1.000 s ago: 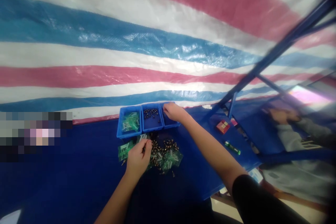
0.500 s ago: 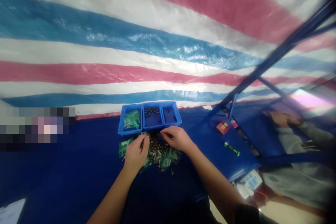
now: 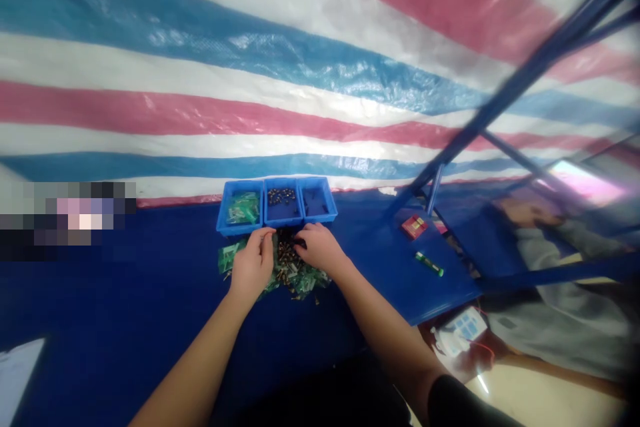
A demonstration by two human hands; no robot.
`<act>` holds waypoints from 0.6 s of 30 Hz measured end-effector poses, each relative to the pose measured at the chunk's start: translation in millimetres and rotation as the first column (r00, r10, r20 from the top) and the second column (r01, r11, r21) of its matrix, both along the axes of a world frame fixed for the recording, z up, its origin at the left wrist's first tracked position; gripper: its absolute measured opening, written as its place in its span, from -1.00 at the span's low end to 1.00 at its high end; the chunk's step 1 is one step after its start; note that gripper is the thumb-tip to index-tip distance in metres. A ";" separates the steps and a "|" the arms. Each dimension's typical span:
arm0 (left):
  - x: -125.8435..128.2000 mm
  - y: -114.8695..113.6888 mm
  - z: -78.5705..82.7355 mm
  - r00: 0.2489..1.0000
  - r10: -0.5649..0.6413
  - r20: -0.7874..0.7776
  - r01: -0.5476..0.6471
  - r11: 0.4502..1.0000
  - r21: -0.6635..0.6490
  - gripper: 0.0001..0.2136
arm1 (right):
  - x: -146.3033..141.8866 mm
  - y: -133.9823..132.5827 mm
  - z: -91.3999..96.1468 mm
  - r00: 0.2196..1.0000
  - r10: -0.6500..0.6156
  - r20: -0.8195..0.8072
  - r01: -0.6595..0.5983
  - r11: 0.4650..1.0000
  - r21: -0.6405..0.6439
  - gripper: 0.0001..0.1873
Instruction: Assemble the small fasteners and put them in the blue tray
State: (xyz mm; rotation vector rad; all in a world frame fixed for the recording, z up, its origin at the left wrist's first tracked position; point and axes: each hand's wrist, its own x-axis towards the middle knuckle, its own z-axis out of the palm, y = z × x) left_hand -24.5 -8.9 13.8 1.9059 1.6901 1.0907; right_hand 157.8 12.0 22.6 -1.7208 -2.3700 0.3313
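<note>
A mixed pile of small brass-and-dark metal parts (image 3: 286, 255) and green-and-clear pieces (image 3: 303, 280) lies on the blue table. At the pile's left side, my left hand (image 3: 253, 260) is closed in a pinch; whatever is between its fingertips is too small to name. My right hand (image 3: 320, 247) reaches into the pile's upper right with fingers bent together, their tips partly hidden among dark parts. Just beyond both hands stand three joined blue bins: the left bin (image 3: 220, 217) holds green-and-clear pieces, the middle bin (image 3: 283, 215) small dark-and-brass parts, the right bin (image 3: 320, 207) a few dark bits.
To the right lie a red box (image 3: 413, 227) and a green tube (image 3: 429, 264). A blue metal frame (image 3: 470, 130) slants past the table's right edge. Another person's grey sleeve (image 3: 543, 260) shows beyond it. Striped sheeting (image 3: 250, 147) hangs behind; a white sheet (image 3: 20, 373) lies lower left.
The view has shifted, so the table appears higher and slightly left. My right hand has moved down and inward to the pile. My left hand stays pinched beside it.
</note>
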 end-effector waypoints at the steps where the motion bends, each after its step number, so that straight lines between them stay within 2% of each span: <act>1: 0.4 -0.1 0.5 1.000 -0.001 -0.001 0.001 1.000 0.002 -0.71 | -3.7 2.9 -0.8 0.999 -0.028 0.023 0.028 0.999 -0.016 -0.79; 4: 1.2 -0.7 1.3 0.999 -0.037 -0.015 0.037 0.999 0.009 -0.73 | -8.6 7.6 -5.6 0.997 -0.065 0.036 0.066 0.997 -0.041 -0.80; 7: 1.9 -1.7 0.8 0.998 -0.062 -0.008 0.062 0.998 0.022 -0.74 | -5.7 5.8 -10.7 0.999 -0.038 0.004 0.038 0.999 0.022 -0.84; 9: 2.2 -2.0 0.3 0.997 -0.072 -0.007 0.072 0.997 0.030 -0.75 | -2.2 2.3 -12.4 0.998 -0.004 -0.062 0.009 0.997 0.079 -0.87; 11: 2.3 -2.0 0.0 0.997 -0.078 -0.017 0.078 0.996 0.032 -0.75 | 0.1 -0.9 -12.9 0.979 0.031 -0.203 -0.012 0.995 0.096 -0.90; 13: 2.1 -1.6 -0.1 0.996 -0.081 -0.035 0.082 0.996 0.030 -0.74 | -0.1 -2.6 -13.6 0.915 0.046 -0.401 -0.013 0.996 0.085 -0.90; 16: 1.8 -0.8 -0.7 0.992 -0.104 -0.064 0.107 0.994 0.037 -0.72 | -5.1 -2.3 -17.3 0.748 0.020 -0.663 0.026 0.998 0.059 -0.78; 18: 2.0 -0.3 -1.9 0.988 -0.129 -0.080 0.133 0.990 0.045 -0.71 | -10.0 -1.6 -21.7 0.640 0.002 -0.768 0.040 0.999 0.036 -0.67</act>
